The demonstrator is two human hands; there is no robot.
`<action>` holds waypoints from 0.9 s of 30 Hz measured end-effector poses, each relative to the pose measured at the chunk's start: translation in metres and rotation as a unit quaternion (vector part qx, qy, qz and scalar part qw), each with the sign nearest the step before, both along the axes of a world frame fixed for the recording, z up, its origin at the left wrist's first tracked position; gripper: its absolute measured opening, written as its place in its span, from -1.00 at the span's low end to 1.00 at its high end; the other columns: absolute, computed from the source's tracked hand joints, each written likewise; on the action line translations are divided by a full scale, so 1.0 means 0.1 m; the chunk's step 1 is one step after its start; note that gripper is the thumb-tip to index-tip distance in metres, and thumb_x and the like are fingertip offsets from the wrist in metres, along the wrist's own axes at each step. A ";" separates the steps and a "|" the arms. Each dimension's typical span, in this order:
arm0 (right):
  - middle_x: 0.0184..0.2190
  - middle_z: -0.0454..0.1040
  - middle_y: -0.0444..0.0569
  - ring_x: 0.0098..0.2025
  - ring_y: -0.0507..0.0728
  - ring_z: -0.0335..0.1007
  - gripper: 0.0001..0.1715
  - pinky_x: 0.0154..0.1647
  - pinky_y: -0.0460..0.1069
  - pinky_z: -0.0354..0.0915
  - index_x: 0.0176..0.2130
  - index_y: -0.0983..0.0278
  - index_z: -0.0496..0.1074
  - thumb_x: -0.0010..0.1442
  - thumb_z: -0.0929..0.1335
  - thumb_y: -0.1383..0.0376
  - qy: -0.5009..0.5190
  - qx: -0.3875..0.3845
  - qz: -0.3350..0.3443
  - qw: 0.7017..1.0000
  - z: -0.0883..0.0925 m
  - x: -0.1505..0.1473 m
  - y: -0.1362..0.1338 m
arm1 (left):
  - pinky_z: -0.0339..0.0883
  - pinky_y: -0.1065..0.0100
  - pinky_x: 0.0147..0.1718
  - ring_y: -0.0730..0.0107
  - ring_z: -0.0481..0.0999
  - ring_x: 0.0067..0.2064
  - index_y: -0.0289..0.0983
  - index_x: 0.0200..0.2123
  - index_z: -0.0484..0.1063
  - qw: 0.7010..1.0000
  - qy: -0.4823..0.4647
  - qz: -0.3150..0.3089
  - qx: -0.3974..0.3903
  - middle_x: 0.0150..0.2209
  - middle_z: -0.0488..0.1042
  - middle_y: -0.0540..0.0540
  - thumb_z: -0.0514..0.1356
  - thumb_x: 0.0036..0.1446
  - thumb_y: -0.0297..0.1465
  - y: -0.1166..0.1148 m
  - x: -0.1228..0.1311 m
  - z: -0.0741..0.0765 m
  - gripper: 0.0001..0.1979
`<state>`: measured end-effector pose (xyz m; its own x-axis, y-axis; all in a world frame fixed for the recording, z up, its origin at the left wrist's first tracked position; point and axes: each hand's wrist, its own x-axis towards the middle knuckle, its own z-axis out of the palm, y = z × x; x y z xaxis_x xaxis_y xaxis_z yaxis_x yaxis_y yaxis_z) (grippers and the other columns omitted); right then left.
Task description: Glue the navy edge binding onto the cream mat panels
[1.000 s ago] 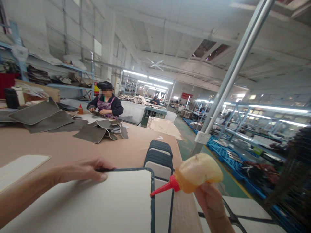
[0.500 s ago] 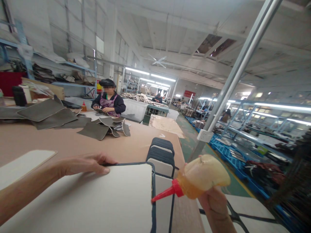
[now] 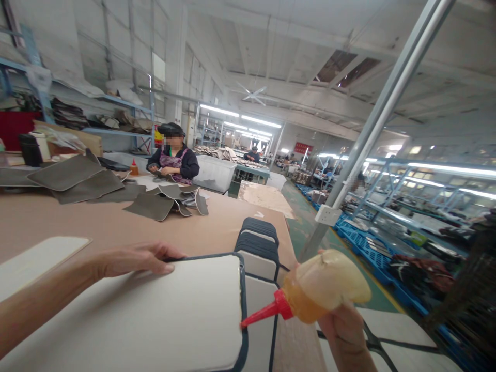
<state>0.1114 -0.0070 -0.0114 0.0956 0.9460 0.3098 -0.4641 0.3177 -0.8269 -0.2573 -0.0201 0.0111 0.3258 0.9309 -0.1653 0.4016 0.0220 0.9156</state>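
Observation:
A white panel (image 3: 166, 310) with rounded corners and a dark edge band lies tilted in front of me. My left hand (image 3: 143, 260) grips its far edge, thumb on the white face and fingers at the dark border. In my right hand (image 3: 343, 323) is a squeeze bottle (image 3: 325, 287) of amber liquid, held on its side. Its red nozzle (image 3: 265, 312) points left, and the tip is at the panel's right edge, close to the near corner. A line of yellowish glue shows along that edge. Part of my right palm is hidden behind the bottle.
Dark-edged panels (image 3: 258, 248) are stacked behind the held one, and more panels (image 3: 395, 330) lie at lower right. Grey sheets (image 3: 89, 181) cover the table's far left. A co-worker (image 3: 174, 155) sits across the table (image 3: 209, 227). A metal post (image 3: 360, 144) rises at right.
The panel has shifted slightly away from me, bringing its near right corner into view. The nozzle tip is now nearer that corner. Both hands keep their grip.

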 end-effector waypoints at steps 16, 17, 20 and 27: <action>-0.27 0.61 0.09 -0.24 0.43 0.56 -0.25 -0.08 0.33 0.42 -0.09 0.11 0.54 -0.33 0.58 -0.01 -0.029 0.056 0.057 0.996 -0.05 -0.01 -0.01 | 0.33 0.17 0.05 -0.10 0.49 0.05 -0.08 -0.06 0.59 0.990 -0.064 -0.067 -0.102 -0.13 0.63 -0.03 0.28 0.00 -0.17 0.07 -0.15 -0.10 -0.60; -0.30 0.61 0.08 -0.27 0.41 0.56 -0.30 -0.13 0.32 0.45 -0.11 0.11 0.55 -0.30 0.58 -0.01 -0.027 0.061 0.051 0.996 -0.08 0.01 0.00 | 0.35 0.18 0.03 -0.11 0.50 0.04 -0.07 -0.06 0.60 0.990 -0.069 -0.061 -0.102 -0.13 0.63 -0.03 0.28 0.00 -0.17 0.07 -0.16 -0.11 -0.61; -0.38 0.61 0.03 -0.37 0.32 0.57 -0.47 -0.29 0.20 0.52 -0.18 0.12 0.57 -0.19 0.56 0.04 -0.025 0.090 0.024 0.995 -0.18 0.05 0.01 | 0.39 0.19 -0.03 -0.10 0.54 -0.01 -0.06 -0.07 0.60 0.990 -0.091 -0.055 -0.095 -0.12 0.63 -0.04 0.27 0.04 -0.18 0.08 -0.17 -0.16 -0.64; -0.46 0.60 -0.08 -0.46 0.17 0.54 -0.52 -0.42 -0.03 0.51 -0.17 0.08 0.56 -0.16 0.57 0.20 0.033 0.090 -0.101 0.990 -0.36 0.02 -0.06 | 0.44 0.21 -0.10 -0.05 0.57 -0.05 -0.11 -0.01 0.56 0.976 -0.179 -0.034 -0.118 -0.12 0.63 -0.07 0.28 0.07 -0.21 0.10 -0.14 -0.38 -0.61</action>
